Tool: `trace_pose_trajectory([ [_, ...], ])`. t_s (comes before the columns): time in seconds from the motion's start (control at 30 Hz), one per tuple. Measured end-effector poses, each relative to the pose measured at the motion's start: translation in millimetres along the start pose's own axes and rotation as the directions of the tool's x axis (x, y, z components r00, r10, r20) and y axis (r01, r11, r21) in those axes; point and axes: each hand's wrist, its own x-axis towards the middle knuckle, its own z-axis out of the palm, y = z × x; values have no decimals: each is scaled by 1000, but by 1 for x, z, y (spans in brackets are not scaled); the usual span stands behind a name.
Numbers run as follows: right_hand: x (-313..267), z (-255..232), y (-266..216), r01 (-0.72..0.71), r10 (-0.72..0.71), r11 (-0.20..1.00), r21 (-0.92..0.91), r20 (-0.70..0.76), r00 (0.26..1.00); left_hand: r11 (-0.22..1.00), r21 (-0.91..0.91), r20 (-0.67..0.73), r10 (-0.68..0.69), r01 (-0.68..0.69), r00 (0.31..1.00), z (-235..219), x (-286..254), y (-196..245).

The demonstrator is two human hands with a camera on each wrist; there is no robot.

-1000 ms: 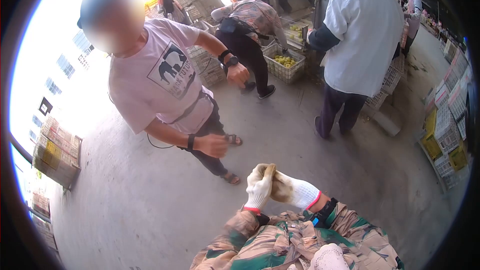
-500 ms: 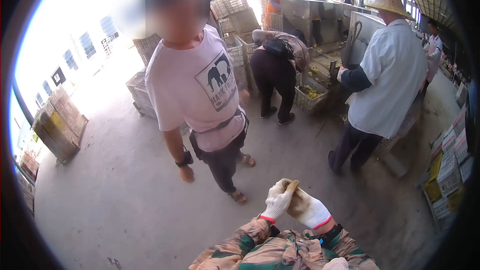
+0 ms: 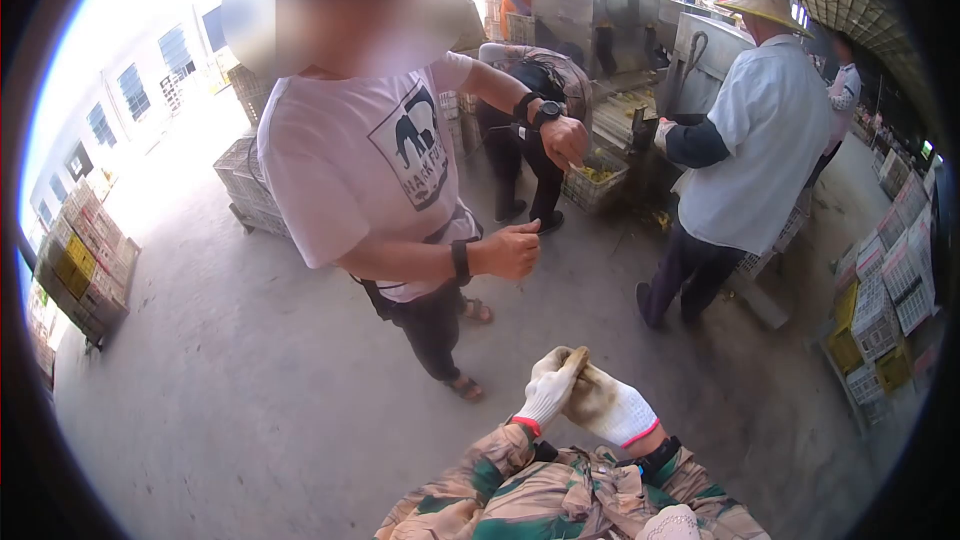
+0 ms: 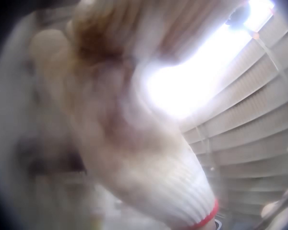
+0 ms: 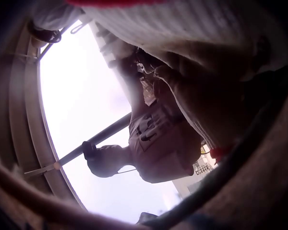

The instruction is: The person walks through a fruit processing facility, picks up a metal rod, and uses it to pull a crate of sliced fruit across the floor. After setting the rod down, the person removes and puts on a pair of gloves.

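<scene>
In the head view both hands wear white knit work gloves with red cuffs and are clasped together in front of the waist. My left hand point(image 3: 548, 386) is curled against my right hand point(image 3: 612, 408), and their fingers meet at the top. Brown stains mark the right glove. In the left wrist view, the right glove point(image 4: 149, 158) appears blurred and close up, its red cuff at lower right. The right wrist view shows the two gloves pressed together in shadow. Nothing else shows between the hands.
A person in a pale pink T-shirt point(image 3: 360, 180) stands just ahead on the left. Beyond, one person bends over a fruit crate point(image 3: 597, 183); another wears a straw hat point(image 3: 768, 0). Stacked crates stand left point(image 3: 90, 260) and right point(image 3: 875, 325) on the concrete floor point(image 3: 270, 390).
The head view has shifted. The person in the pink shirt has raised both forearms in front of the body since half a second ago. My hands stay clasped.
</scene>
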Motion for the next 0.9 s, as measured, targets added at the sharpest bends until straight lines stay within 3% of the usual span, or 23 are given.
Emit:
trace_pose_trajectory([
  [0.07, 2, 7, -2, 58, -52, 985, -165, 35, 998, 1000, 3, 22, -23, 23, 999, -6, -2, 5],
  [0.13, 9, 3, -7, 139, -98, 895, -424, 117, 988, 1000, 2, 39, -27, 27, 999, -13, -3, 10],
  [0.2, 16, -9, -13, 168, -105, 859, -484, 154, 982, 1000, -6, 53, -19, 19, 998, -19, -5, 15],
  [0.33, 16, -9, -24, 62, -41, 961, -271, 82, 996, 999, 22, 74, 43, -44, 996, -26, -3, 11],
  [0.43, 15, 8, -27, 35, 16, 919, -394, 125, 992, 987, 73, 93, 134, -141, 987, -28, -2, 5],
  [0.5, 14, 8, -32, 0, 51, 933, -360, 131, 990, 982, 85, 124, 160, -171, 979, -30, 0, 1],
  [0.63, 14, 7, -44, -197, 197, 980, -2, 3, 980, 985, 45, 208, 153, -165, 966, -35, 1, 2],
  [0.7, 12, 13, -51, -234, 234, 972, -5, 13, 972, 986, 59, 220, 141, -157, 965, -40, -2, 5],
  [0.77, 23, -18, -59, -193, 211, 970, -149, 113, 971, 946, 170, 219, 238, -277, 946, -43, 4, -11],
  [0.8, 23, -15, -62, -220, 225, 973, -65, 87, 970, 916, 223, 227, 285, -335, 931, -44, 7, -20],
  [0.87, 19, -4, -65, -266, 263, 958, 108, 36, 964, 974, 143, 240, 139, -176, 961, -43, 6, -20],
  [0.9, 19, -1, -67, -250, 252, 968, -36, 64, 966, 990, 107, 248, 64, -93, 967, -42, 8, -19],
])
